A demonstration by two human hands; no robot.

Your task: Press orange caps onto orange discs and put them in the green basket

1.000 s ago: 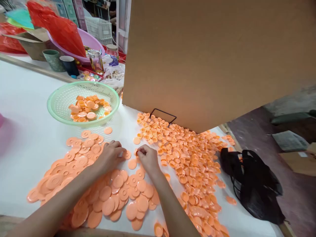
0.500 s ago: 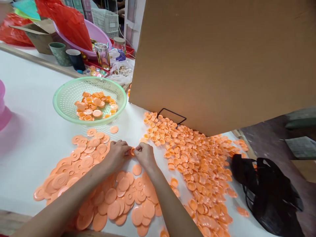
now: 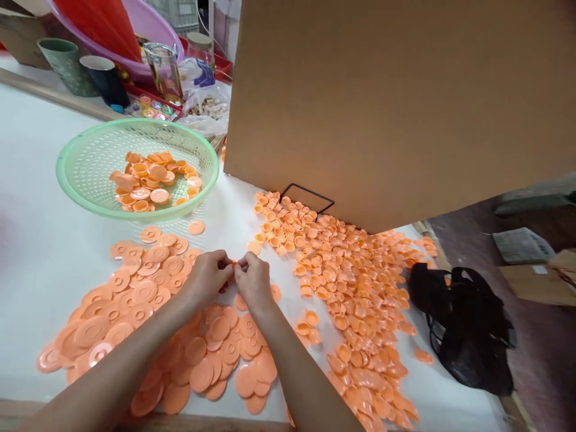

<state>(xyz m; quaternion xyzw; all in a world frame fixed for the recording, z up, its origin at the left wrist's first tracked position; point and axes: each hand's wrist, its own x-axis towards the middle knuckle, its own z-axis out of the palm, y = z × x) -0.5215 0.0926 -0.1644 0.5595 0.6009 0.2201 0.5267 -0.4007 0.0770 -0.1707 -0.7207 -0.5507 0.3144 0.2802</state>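
My left hand (image 3: pixel 207 276) and my right hand (image 3: pixel 252 277) meet over the white table, fingertips pinched around a small orange plastic cup (image 3: pixel 233 263). Fingers cover most of that cup. Beneath and left of my hands spreads a pile of flat orange plastic saucers (image 3: pixel 146 292), some overlapping. To the right lies a big heap of small orange plastic cups (image 3: pixel 355 282). A green mesh basket (image 3: pixel 67 186) beyond my left hand contains several orange cups and saucers joined together.
A large cardboard box (image 3: pixel 369 108) stands behind the cup heap. Black bags or straps (image 3: pixel 468 330) lie at the table's right edge. Along the back are a green cup (image 3: pixel 67 69), a dark cup (image 3: pixel 105 81), a glass (image 3: pixel 164 72) and a purple basin (image 3: pixel 155 21).
The camera view has shifted, so most things sit further left and higher. My fingers have closed in around the orange cup, which shows less than before.
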